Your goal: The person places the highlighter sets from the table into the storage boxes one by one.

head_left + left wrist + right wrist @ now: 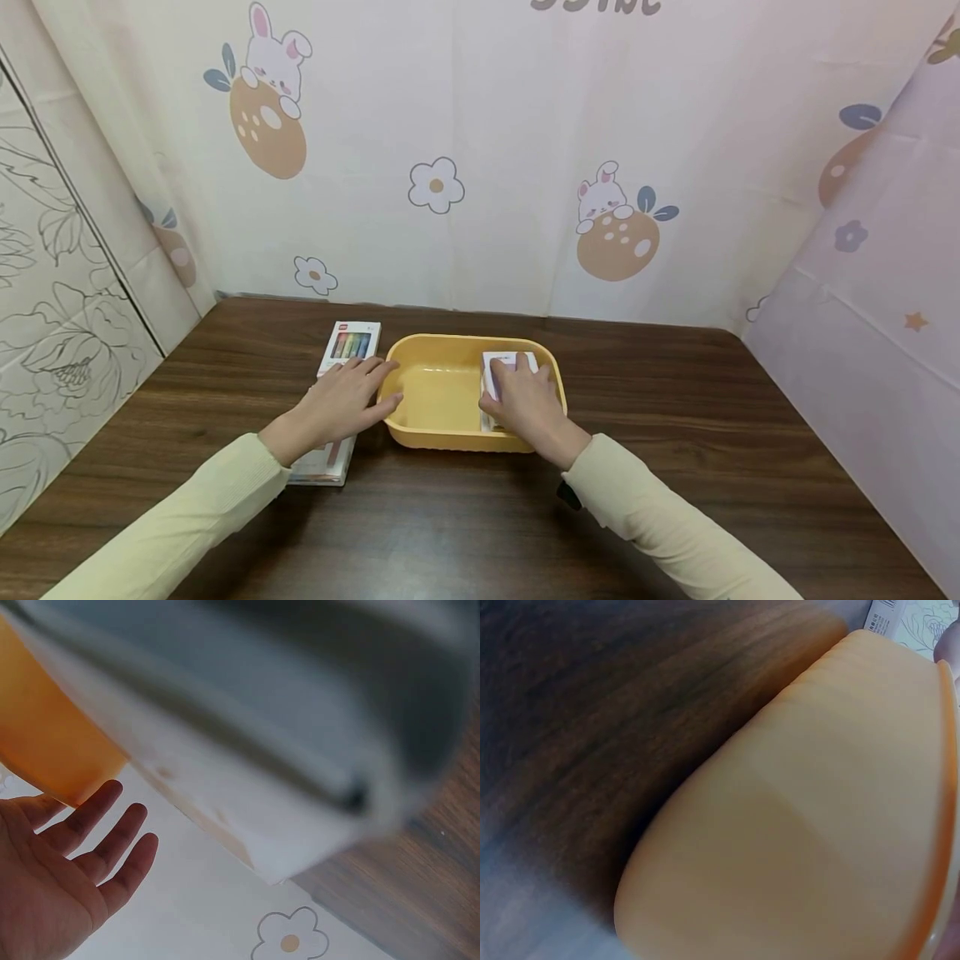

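A yellow plastic basket stands on the table, its ribbed outer side filling much of the right wrist view. Inside its right end lies a white box. My right hand grips this box from above, thumb on the left side and fingers spread over the far part. At the basket's left rim is my left hand, fingers loosely extended, the tips over the rim. Under and beside that hand lie white boxes; the far one shows a row of coloured sticks through a window, and the near one is partly covered by the wrist.
The dark wood-grain table reaches back to a curtain printed with rabbits and flowers. More printed cloth hangs at the left and right sides. A small black object sits under the right wrist.
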A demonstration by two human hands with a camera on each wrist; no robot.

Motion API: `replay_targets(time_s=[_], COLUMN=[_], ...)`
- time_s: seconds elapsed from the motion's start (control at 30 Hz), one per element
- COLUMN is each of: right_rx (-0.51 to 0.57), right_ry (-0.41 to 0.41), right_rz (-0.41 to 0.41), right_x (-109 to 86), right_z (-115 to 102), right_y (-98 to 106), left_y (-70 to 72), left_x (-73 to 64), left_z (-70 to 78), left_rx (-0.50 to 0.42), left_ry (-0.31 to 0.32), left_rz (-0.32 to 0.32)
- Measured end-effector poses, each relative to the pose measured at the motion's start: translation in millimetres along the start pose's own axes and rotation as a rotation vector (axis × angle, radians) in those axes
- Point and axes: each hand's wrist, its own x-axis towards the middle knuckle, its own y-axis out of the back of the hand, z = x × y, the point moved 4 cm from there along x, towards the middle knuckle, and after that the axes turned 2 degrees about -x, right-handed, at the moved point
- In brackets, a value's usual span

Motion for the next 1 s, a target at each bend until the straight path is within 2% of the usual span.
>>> replay_targets(time_s=[0.53, 0.83, 1.0], right_rx=[-0.002, -0.026, -0.026], right_ry=[-0.010, 0.064, 0.062], right_rz=[-0.016, 0.082, 0.098], right_x=[-3.8, -4.3, -4.0], right_z=[2, 5, 9], right_y=[1, 8, 15], left_y=[0.1, 0.1, 0.3], left_x=[0.5, 0.3, 0.3], left_z=[0.5, 0.8, 0.9], left_rx=[-0.009, -0.009, -0.007], left_ry=[0.015, 0.008, 0.005], left_rz=[-0.012, -0.007, -0.010])
